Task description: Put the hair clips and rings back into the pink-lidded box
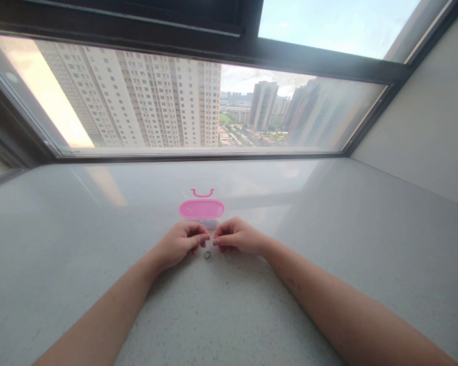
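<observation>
My left hand and my right hand rest on a speckled grey stone sill, their fingertips almost meeting. Both are curled in a pinch; what they hold between them is too small to make out. A small metal ring lies on the sill just below the fingertips. Right behind the hands stands a clear oval box with a pink lid. A pink U-shaped handle piece lies a little farther back.
A wide window with a dark frame runs along the far edge of the sill, with tall buildings outside. A pale wall closes off the right side.
</observation>
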Available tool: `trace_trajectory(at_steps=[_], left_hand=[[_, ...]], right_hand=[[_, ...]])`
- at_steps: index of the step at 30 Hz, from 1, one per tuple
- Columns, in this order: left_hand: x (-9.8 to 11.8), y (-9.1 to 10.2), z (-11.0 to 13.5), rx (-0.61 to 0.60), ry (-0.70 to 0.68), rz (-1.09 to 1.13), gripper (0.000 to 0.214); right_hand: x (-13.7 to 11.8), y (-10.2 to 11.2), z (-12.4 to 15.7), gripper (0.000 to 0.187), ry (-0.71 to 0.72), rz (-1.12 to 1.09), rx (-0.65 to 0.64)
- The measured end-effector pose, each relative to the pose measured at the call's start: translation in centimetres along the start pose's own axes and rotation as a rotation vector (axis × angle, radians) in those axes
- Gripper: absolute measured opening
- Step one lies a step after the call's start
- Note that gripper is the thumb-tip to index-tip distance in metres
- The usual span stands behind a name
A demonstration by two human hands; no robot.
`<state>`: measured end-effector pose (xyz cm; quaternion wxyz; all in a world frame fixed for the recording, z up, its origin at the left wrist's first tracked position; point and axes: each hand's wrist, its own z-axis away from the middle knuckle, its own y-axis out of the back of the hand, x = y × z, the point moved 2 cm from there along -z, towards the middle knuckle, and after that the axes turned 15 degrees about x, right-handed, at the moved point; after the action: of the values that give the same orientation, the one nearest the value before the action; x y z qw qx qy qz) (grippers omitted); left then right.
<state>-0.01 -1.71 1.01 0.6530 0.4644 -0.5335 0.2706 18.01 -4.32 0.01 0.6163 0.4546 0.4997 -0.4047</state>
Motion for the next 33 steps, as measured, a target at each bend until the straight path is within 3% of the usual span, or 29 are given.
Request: trace_trajectory(at_steps=[33], left_hand=[[0.18,-0.05,0.07,0.003,0.029,0.013,0.021]], right_hand=[[0.07,-0.02,-0.1,0.02,0.001,0.018,-0.002]])
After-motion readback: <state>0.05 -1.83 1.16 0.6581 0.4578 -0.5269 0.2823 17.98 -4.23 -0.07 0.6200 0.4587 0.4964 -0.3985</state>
